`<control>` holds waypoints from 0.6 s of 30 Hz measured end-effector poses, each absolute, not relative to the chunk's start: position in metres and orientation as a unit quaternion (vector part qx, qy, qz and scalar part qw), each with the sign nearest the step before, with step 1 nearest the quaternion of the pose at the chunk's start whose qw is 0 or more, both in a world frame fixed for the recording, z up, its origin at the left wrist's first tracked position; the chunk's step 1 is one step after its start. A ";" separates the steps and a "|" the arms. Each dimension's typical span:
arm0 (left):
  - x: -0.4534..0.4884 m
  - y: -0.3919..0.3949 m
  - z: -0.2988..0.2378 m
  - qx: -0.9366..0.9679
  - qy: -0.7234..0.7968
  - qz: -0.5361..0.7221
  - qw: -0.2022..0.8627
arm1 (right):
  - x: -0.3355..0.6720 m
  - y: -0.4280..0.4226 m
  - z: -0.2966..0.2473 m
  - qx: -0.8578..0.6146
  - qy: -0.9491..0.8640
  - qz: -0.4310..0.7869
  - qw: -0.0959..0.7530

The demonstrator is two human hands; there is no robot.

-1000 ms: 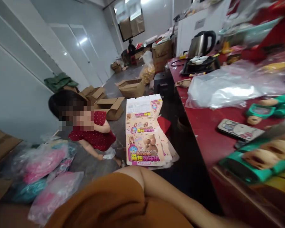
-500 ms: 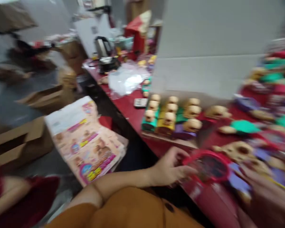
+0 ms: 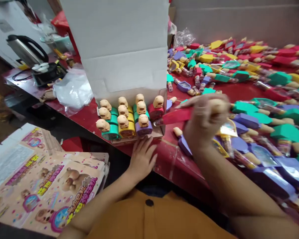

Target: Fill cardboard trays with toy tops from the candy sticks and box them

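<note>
A white cardboard box (image 3: 137, 141) with its tall lid raised holds rows of plastic toys with bear heads, among them a green toy (image 3: 111, 132), a yellow toy (image 3: 127, 130) and a purple toy (image 3: 144, 129). A red toy (image 3: 156, 111) sits at its right back. My right hand (image 3: 205, 119) is closed around the bear-head end of another red toy (image 3: 178, 116), whose clear tube end points over the box's right part. With fingers spread, my left hand (image 3: 142, 157) rests at the box's front edge and holds nothing.
Many loose toys (image 3: 286, 132) in green, purple, red and yellow cover the red table (image 3: 174, 162) to the right. Flattened printed cartons (image 3: 72, 179) are stacked at the left. A kettle (image 3: 27, 51) and a clear plastic bag (image 3: 71, 88) stand beyond the box.
My view has swung right. The red toy, earlier low in front of me at both hands, is now over the box's right side in my right hand. My left hand has moved to the box's front edge.
</note>
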State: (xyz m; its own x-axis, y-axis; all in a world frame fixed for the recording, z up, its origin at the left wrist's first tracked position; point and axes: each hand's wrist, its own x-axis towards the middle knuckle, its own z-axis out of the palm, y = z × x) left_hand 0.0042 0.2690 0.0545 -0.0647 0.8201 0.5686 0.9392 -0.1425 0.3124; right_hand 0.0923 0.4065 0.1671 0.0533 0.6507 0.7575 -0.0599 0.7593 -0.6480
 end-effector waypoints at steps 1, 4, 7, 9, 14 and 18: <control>0.004 0.270 0.051 -0.684 -0.657 -0.306 0.083 | 0.085 0.408 0.162 -0.223 -0.656 0.238 0.681; 0.005 0.272 0.044 -0.694 -0.668 -0.259 0.077 | 0.068 0.412 0.149 -0.225 -0.722 0.185 0.628; 0.006 0.274 0.044 -0.694 -0.667 -0.257 0.087 | 0.060 0.420 0.141 -0.265 -0.740 0.174 0.593; 0.007 0.275 0.044 -0.690 -0.668 -0.264 0.090 | 0.054 0.422 0.134 -0.291 -0.738 0.165 0.586; 0.007 0.277 0.044 -0.682 -0.672 -0.273 0.097 | 0.043 0.414 0.115 -0.258 -0.757 0.031 0.599; 0.004 0.277 0.043 -0.693 -0.660 -0.273 0.096 | 0.073 0.446 0.124 -0.254 -0.766 0.077 0.585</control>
State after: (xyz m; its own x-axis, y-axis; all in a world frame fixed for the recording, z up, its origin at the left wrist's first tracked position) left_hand 0.0040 0.2768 0.0427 -0.0207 0.8624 0.5058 0.9676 -0.1101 0.2273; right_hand 0.0730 0.4456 0.1243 -0.1861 0.4799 0.8574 0.2991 0.8589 -0.4158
